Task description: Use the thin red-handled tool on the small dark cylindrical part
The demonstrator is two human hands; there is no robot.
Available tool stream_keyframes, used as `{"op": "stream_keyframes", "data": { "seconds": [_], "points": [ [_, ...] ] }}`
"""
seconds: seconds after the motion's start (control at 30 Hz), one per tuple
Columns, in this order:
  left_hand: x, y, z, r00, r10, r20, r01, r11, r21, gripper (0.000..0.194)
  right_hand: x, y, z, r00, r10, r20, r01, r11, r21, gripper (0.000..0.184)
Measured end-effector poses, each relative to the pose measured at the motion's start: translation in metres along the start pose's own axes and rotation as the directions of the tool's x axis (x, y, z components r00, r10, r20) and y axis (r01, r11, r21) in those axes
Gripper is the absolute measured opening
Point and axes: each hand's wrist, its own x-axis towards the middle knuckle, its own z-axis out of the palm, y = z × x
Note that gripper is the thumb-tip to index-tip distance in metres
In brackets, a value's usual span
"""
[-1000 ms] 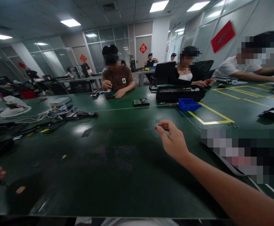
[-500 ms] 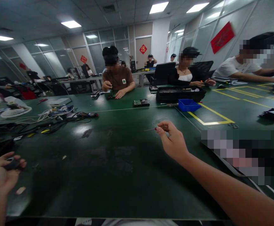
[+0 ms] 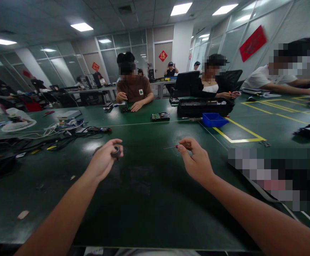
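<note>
Over the middle of the green table, my left hand (image 3: pixel 107 158) is closed around a small dark ring-shaped object (image 3: pixel 116 152). Its hole faces me, and my fingers hide part of it; its exact kind is unclear. Opposite, my right hand (image 3: pixel 194 156) grips a screwdriver (image 3: pixel 171 147) by its reddish-brown handle. The thin metal shaft points left, toward my left hand, with a gap between the two. Nothing else is touched by either hand.
A hard drive with a green circuit board (image 3: pixel 160 116) lies ahead, near a blue bin (image 3: pixel 214 120) and a black tray (image 3: pixel 204 107). Cables (image 3: pixel 72 128) are heaped at left. Co-workers sit across the table; one in brown (image 3: pixel 135 87) handles a tool.
My left hand has swung in from the lower left to the middle, carrying the dark ring-shaped object. My right hand and the screwdriver have stayed nearly still.
</note>
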Motion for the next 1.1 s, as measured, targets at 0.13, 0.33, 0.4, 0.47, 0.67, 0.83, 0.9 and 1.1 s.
{"op": "stream_keyframes", "data": {
  "seconds": [0.13, 0.33, 0.4, 0.47, 0.67, 0.83, 0.9, 1.1],
  "points": [
    [-0.005, -0.006, 0.063, 0.982, -0.001, 0.191, -0.009, 0.999, 0.052, 0.036, 0.000, 0.000, -0.002, 1.000, -0.005, -0.004, 0.005, 1.000, -0.007, 0.017],
    [-0.009, -0.026, 0.112, 0.932, 0.057, 0.357, -0.158, 0.953, 0.260, 0.041, 0.000, -0.003, -0.003, 1.000, -0.001, 0.007, 0.002, 0.998, -0.069, 0.020],
    [-0.005, -0.039, 0.114, 0.916, 0.084, 0.391, -0.223, 0.919, 0.325, 0.043, 0.000, -0.003, -0.002, 1.000, -0.009, 0.007, 0.010, 0.996, -0.085, 0.021],
    [0.000, -0.051, 0.112, 0.907, 0.092, 0.412, -0.261, 0.889, 0.377, 0.043, -0.001, -0.003, -0.002, 1.000, -0.017, 0.008, 0.018, 0.995, -0.094, 0.021],
    [0.012, -0.071, 0.096, 0.867, 0.130, 0.481, -0.370, 0.815, 0.446, 0.035, -0.002, -0.007, -0.004, 0.999, -0.013, 0.038, 0.016, 0.995, -0.096, 0.023],
    [0.012, -0.080, 0.092, 0.863, 0.193, 0.466, -0.451, 0.708, 0.544, 0.052, -0.003, -0.007, -0.004, 0.999, -0.040, 0.030, 0.042, 0.997, -0.061, 0.021],
    [0.011, -0.081, 0.093, 0.857, 0.230, 0.460, -0.476, 0.697, 0.537, 0.042, -0.004, -0.007, -0.004, 0.998, -0.048, 0.036, 0.049, 0.999, -0.010, 0.020],
    [0.010, -0.080, 0.094, 0.784, 0.328, 0.527, -0.585, 0.674, 0.450, 0.028, -0.006, -0.004, -0.003, 0.997, -0.056, 0.057, 0.054, 0.998, 0.042, 0.018]
  ]
}}
